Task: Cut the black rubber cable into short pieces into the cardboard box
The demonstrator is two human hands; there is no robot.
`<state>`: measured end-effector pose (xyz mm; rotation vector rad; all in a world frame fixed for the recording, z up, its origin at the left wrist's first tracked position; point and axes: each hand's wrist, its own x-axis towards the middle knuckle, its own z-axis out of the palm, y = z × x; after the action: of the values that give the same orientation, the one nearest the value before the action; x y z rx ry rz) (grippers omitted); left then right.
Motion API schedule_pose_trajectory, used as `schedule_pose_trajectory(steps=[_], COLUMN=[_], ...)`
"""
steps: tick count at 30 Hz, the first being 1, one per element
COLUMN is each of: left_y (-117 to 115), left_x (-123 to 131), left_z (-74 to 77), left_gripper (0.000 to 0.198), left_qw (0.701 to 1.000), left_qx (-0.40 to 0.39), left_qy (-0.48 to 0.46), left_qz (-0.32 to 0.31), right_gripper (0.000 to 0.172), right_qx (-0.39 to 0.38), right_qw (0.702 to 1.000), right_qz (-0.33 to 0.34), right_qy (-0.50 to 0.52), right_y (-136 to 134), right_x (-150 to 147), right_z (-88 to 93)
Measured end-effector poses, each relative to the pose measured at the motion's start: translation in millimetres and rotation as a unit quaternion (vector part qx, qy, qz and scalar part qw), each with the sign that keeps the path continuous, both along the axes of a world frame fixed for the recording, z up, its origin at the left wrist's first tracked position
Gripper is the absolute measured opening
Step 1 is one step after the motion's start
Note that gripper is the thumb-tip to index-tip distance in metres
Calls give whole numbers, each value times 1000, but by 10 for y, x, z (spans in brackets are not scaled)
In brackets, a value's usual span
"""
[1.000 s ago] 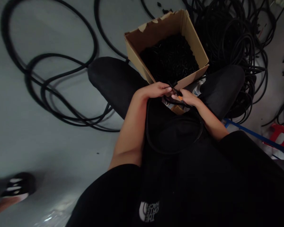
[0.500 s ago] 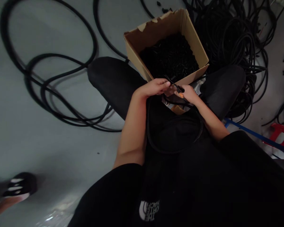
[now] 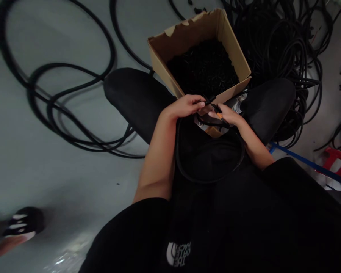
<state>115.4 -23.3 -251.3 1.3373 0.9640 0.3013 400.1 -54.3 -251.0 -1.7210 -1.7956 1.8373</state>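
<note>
My left hand (image 3: 190, 105) is closed around the end of a black cable (image 3: 211, 99), just over the near edge of a cardboard box. In my right hand (image 3: 229, 113) are pliers or cutters with black and orange handles (image 3: 218, 114); their exact kind is too dark to tell. The jaws meet or cross the cable end between my hands; whether they grip it I cannot tell. A black cable loop (image 3: 210, 182) hangs across my lap below both hands.
The open cardboard box (image 3: 170, 81) holds many small black pieces. Tangled black cables (image 3: 275, 49) lie at right, with wide cable loops (image 3: 71, 91) on the floor at left. A red stool (image 3: 337, 161) and blue bar (image 3: 307, 161) are at right; another person's foot (image 3: 24, 223) is lower left.
The black cable end between my hands has turned, now pointing up and right from my left fingers. The tool has shifted slightly; both hands stay nearly in place.
</note>
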Motion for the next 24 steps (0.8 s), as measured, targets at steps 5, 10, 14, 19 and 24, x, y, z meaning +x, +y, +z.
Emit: schedule_pose_trajectory(steps=[5,10,14,19,24], left_y=[11,12,14,14,14], left_x=[-20,-17,-8,-11,-8], left_z=[1,-37,-40,-14,-139], left_gripper=[71,83,72,53,42], left_qw=[1000,997,997,997,992], left_qx=[-6,-29,-39,-29,16], left_qy=[-30,-66,-45,-21,-4], left_qz=[-4,32,43,65,124], right_gripper=[80,90,92,88,69], right_qx=[23,48,49,7,6], right_qw=[1000,999,998,999,998], right_qz=[3,-14,-27,-37,-45], right_qy=[5,-5,2,9,41], right_y=[-11,16,30,-8,-46], right_x=[24,-7,-23,-14,-3], right_z=[-42,22,133,159,-54])
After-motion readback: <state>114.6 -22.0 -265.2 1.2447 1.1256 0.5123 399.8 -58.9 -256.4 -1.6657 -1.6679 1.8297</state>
